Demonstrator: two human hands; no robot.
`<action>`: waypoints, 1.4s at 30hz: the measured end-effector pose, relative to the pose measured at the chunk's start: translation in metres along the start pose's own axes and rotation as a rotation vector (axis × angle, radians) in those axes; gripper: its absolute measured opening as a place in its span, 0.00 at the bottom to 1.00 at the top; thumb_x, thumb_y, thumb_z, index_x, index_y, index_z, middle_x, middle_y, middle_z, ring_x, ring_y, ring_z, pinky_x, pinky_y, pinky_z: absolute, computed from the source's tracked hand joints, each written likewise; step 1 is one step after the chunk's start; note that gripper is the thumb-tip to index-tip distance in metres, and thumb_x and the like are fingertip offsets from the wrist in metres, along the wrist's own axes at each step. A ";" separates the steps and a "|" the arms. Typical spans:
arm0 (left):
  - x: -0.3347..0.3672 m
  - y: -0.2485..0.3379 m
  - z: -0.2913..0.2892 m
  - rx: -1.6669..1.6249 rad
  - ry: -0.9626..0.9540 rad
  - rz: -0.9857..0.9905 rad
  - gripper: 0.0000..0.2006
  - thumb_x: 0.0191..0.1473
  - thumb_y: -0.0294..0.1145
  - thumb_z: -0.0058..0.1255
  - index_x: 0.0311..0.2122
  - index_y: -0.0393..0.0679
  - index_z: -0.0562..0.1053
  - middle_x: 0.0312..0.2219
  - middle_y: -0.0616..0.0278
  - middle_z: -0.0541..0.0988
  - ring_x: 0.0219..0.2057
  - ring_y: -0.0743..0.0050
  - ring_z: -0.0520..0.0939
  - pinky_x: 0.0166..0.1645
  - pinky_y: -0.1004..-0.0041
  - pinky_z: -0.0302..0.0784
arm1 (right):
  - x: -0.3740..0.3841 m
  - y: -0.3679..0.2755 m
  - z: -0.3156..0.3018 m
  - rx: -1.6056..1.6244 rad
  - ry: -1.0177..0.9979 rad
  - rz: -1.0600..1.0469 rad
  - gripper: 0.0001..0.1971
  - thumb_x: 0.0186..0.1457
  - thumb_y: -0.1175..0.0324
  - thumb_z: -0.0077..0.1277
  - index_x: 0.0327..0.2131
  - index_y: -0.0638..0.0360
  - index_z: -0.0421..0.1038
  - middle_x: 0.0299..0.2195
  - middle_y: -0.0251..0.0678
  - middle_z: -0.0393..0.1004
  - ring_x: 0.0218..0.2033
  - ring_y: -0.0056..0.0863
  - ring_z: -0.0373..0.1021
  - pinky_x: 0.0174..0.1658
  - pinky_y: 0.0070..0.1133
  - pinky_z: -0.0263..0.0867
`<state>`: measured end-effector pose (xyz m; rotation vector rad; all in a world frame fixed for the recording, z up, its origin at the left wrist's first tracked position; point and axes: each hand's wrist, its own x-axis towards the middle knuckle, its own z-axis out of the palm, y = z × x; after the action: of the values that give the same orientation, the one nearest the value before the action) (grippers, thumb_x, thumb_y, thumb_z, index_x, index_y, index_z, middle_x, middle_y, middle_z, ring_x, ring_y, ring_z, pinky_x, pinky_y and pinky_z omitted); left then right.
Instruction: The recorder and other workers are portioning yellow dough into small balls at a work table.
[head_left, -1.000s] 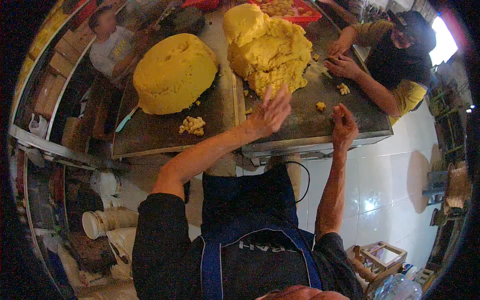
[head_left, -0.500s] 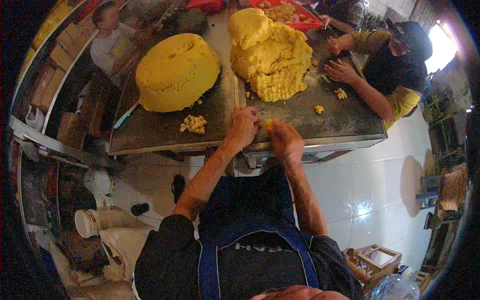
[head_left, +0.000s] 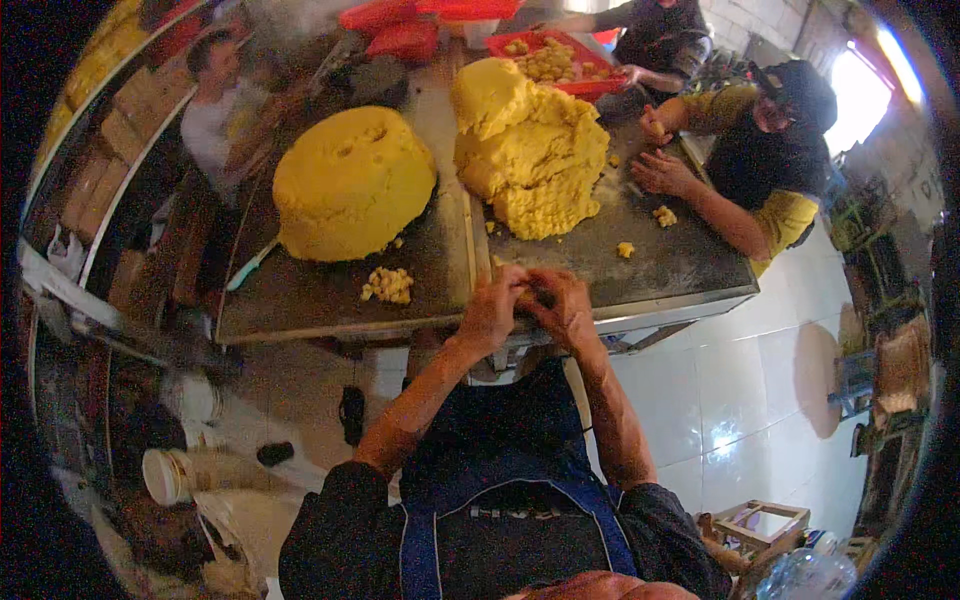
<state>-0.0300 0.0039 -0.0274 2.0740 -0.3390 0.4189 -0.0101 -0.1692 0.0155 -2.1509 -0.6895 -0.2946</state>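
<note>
A bucket (head_left: pixel 168 476), white, lies on its side to the left of the table (head_left: pixel 690 262), below its near edge. One person (head_left: pixel 212 120) is positioned beyond the left side of the table. A tool with a pale green handle (head_left: pixel 252 266) lies on the left part of the table, its end against a smooth yellow dough mound (head_left: pixel 355 185). Between this mound and the near edge of the table is a cluster of dough bits (head_left: pixel 387 286).

The left hand (head_left: pixel 490 310) is at the near edge of the table, close to the seam, fingers bent. To the far side of it, on the table, stands a rough dough heap (head_left: pixel 535 150). The right hand (head_left: pixel 562 308) meets the left at the fingertips, also with fingers bent. Whether either hand grips a piece cannot be told; the fingers hide the space between them.

A red tray (head_left: pixel 590 88) of small pieces sits at the far end of the table. A small yellow lump (head_left: pixel 625 249) lies right of the seam. A co-worker (head_left: pixel 790 160) leans in at the right side of the table.
</note>
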 end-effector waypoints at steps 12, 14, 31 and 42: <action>0.037 -0.039 0.025 -0.104 -0.374 -0.126 0.12 0.52 0.30 0.58 0.40 0.36 0.76 0.32 0.48 0.79 0.32 0.57 0.81 0.38 0.62 0.77 | -0.023 -0.018 0.010 -0.136 0.258 -0.089 0.17 0.57 0.76 0.53 0.51 0.59 0.73 0.43 0.46 0.78 0.42 0.44 0.76 0.44 0.33 0.73; 0.036 -0.044 0.039 -0.034 -0.324 -0.128 0.14 0.53 0.36 0.56 0.40 0.36 0.76 0.32 0.49 0.80 0.35 0.57 0.81 0.39 0.62 0.76 | -0.032 -0.020 0.018 -0.064 0.280 -0.016 0.22 0.55 0.79 0.48 0.55 0.58 0.69 0.48 0.48 0.74 0.48 0.51 0.71 0.51 0.37 0.70; 0.047 0.004 0.014 -0.182 -0.307 -0.147 0.14 0.55 0.37 0.60 0.40 0.38 0.75 0.37 0.64 0.80 0.34 0.72 0.80 0.36 0.70 0.75 | -0.007 -0.005 -0.006 -0.164 0.085 -0.028 0.34 0.49 0.69 0.54 0.61 0.60 0.57 0.42 0.47 0.77 0.49 0.51 0.69 0.54 0.40 0.64; 0.050 -0.042 0.033 -0.523 -0.222 -0.110 0.15 0.56 0.37 0.61 0.42 0.37 0.77 0.33 0.59 0.81 0.34 0.74 0.81 0.34 0.69 0.77 | 0.003 0.000 -0.008 -0.079 0.080 0.157 0.34 0.52 0.68 0.56 0.62 0.58 0.55 0.37 0.45 0.79 0.41 0.53 0.74 0.43 0.41 0.70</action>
<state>0.0370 -0.0071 -0.0550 1.6146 -0.4140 0.0215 -0.0079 -0.1746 0.0218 -2.2408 -0.4673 -0.3260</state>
